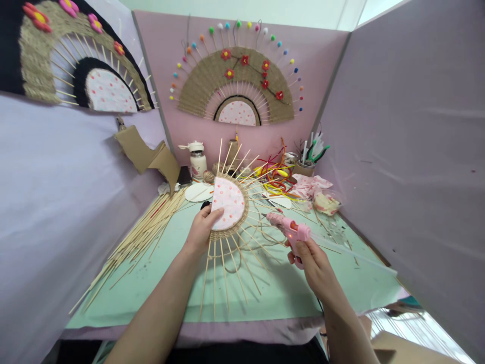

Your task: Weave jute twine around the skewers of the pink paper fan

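Note:
My left hand [204, 225] grips a half-round fan [230, 199] by its straight edge, the thumb lying on the white cloth with pink dots. Woven twine rims the curved side, and thin sticks spread out from it like rays. In my right hand [308, 258] is a pink hot glue gun [290, 230], its nozzle pointing left toward the fan and apart from the twine rim. A long clear glue stick [359, 255] juts from the back of the gun. Loose twine [261, 237] lies in loops on the table behind the sticks.
Thin sticks [151, 227] lie heaped at the left. White ovals [199, 192], coloured pipe cleaners [278, 177], dotted cloth [310, 186], a bottle [197, 161] and a tool pot [305, 168] stand or lie toward the back. Finished fans [238, 58] hang on the partitions. Bent cardboard [146, 154] is at the left.

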`<action>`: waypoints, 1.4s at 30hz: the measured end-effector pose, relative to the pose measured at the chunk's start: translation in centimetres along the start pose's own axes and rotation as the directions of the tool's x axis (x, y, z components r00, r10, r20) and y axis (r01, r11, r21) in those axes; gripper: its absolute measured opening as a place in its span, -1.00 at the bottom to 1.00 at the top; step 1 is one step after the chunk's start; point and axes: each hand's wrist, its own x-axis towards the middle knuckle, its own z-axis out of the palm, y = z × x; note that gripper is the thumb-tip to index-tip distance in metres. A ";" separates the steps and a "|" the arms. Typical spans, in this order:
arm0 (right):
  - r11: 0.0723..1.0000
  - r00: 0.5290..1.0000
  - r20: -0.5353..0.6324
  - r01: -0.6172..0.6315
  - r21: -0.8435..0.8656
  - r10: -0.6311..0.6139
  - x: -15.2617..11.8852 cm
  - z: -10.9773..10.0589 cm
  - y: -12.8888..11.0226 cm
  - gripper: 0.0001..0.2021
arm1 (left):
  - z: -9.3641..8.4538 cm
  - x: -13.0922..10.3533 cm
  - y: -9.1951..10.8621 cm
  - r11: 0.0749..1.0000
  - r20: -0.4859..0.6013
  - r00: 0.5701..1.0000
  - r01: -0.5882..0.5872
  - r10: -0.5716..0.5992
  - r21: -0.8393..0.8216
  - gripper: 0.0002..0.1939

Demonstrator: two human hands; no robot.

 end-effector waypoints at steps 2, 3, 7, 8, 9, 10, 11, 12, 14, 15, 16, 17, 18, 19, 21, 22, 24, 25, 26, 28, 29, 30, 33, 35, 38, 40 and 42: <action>1.000 1.000 0.004 -0.006 0.004 0.006 0.0 0.0 0.1 -0.59 | 0.0 0.0 0.0 1.000 0.002 1.000 -0.001 0.001 0.000 -0.70; 1.000 1.000 0.005 -0.009 0.012 0.009 0.0 0.0 0.2 -0.59 | 0.0 0.0 0.0 1.000 0.001 1.000 -0.002 0.002 0.000 -0.70; 1.000 1.000 0.010 -0.011 0.009 0.011 0.0 0.0 0.5 -0.58 | 0.0 0.0 0.0 1.000 -0.002 1.000 0.001 -0.001 0.006 -0.68; 1.000 1.000 0.010 -0.010 0.005 0.010 0.0 0.0 0.5 -0.57 | 0.0 0.0 0.0 1.000 -0.001 1.000 0.002 -0.002 0.008 -0.68; 1.000 1.000 0.008 -0.010 0.004 0.010 0.1 0.0 0.5 -0.57 | 0.0 0.0 0.0 1.000 -0.001 1.000 0.002 -0.002 0.009 -0.68; 1.000 1.000 0.008 -0.011 0.003 0.011 0.1 0.1 0.5 -0.56 | 0.0 0.0 0.0 1.000 -0.002 1.000 0.002 -0.002 0.009 -0.68; 1.000 1.000 0.008 -0.014 0.001 0.014 0.1 0.1 0.4 -0.55 | 0.0 0.1 0.0 1.000 -0.001 1.000 0.002 -0.002 0.008 -0.68; 1.000 1.000 0.009 -0.018 -0.004 0.018 0.1 0.1 0.4 -0.55 | 0.0 0.1 0.0 1.000 0.000 1.000 0.002 -0.002 0.006 -0.68; 1.000 1.000 0.012 -0.024 -0.017 0.024 0.1 0.0 0.4 -0.56 | 0.0 0.0 0.0 1.000 0.002 1.000 0.003 -0.003 0.005 -0.69; 1.000 1.000 0.014 -0.024 -0.020 0.024 0.1 0.0 0.4 -0.56 | 0.0 0.0 0.0 1.000 0.003 1.000 0.005 -0.005 0.006 -0.69; 0.999 1.000 0.017 -0.024 -0.020 0.025 0.1 0.0 0.5 -0.56 | 0.0 0.0 0.0 1.000 0.004 1.000 0.005 -0.005 0.007 -0.69; 1.000 1.000 0.019 -0.024 -0.016 0.024 0.1 0.0 0.6 -0.56 | 0.0 0.0 0.0 1.000 0.005 1.000 0.005 -0.005 0.008 -0.69; 1.000 0.999 0.022 -0.025 -0.008 0.025 0.1 0.0 0.7 -0.56 | 0.1 0.0 0.1 1.000 0.006 1.000 0.005 -0.005 0.009 -0.69; 1.000 0.999 0.023 -0.026 -0.001 0.026 0.1 0.0 0.8 -0.56 | 0.1 0.0 0.1 1.000 0.009 1.000 0.005 -0.005 0.009 -0.70; 0.999 0.999 0.026 -0.032 0.012 0.031 0.1 0.0 1.0 -0.56 | 0.1 -0.1 0.1 1.000 0.010 1.000 0.003 -0.003 0.005 -0.71; 0.999 0.999 0.025 -0.034 0.015 0.033 0.1 0.0 1.1 -0.56 | 0.1 -0.1 0.1 1.000 0.009 1.000 0.003 -0.003 0.003 -0.71; 0.999 0.999 0.028 -0.036 0.011 0.036 0.2 0.0 1.1 -0.57 | 0.2 -0.1 0.1 1.000 0.001 1.000 0.004 -0.004 0.002 -0.72; 0.999 0.999 0.029 -0.034 0.010 0.034 0.2 0.0 1.1 -0.57 | 0.2 -0.1 0.1 1.000 -0.001 1.000 0.005 -0.005 0.004 -0.73; 0.999 0.999 0.030 -0.032 0.009 0.032 0.2 0.0 1.1 -0.57 | 0.2 -0.1 0.1 1.000 -0.002 1.000 0.006 -0.006 0.007 -0.73; 1.000 0.999 0.029 -0.024 0.009 0.023 0.2 0.0 0.9 -0.56 | 0.2 -0.1 0.1 1.000 0.004 1.000 0.004 -0.004 0.010 -0.74; 1.000 1.000 0.025 -0.019 0.010 0.019 0.2 0.0 0.8 -0.56 | 0.2 0.0 0.1 1.000 0.008 1.000 0.002 -0.002 0.010 -0.75; 1.000 1.000 0.022 -0.015 0.009 0.015 0.2 0.0 0.7 -0.56 | 0.2 0.0 0.1 1.000 0.010 1.000 -0.001 0.001 0.009 -0.75; 1.000 1.000 0.013 -0.009 -0.017 0.010 0.2 0.0 0.5 -0.57 | 0.2 0.0 0.1 1.000 0.010 1.000 -0.003 0.003 0.008 -0.77; 0.999 1.000 0.010 -0.008 -0.039 0.008 0.2 0.0 0.4 -0.58 | 0.2 0.0 0.1 1.000 0.005 1.000 -0.002 0.002 0.010 -0.77; 0.999 1.000 0.012 -0.012 -0.046 0.013 0.1 0.0 0.4 -0.58 | 0.1 0.0 0.1 1.000 0.001 1.000 0.001 -0.001 0.018 -0.76; 0.999 1.000 0.015 -0.017 -0.050 0.018 0.1 0.0 0.4 -0.57 | 0.1 0.0 0.1 1.000 0.005 1.000 0.002 -0.002 0.019 -0.76; 0.998 1.000 0.017 -0.025 -0.050 0.026 0.0 -0.1 0.5 -0.56 | 0.1 0.0 0.1 1.000 0.004 1.000 0.004 -0.004 0.013 -0.76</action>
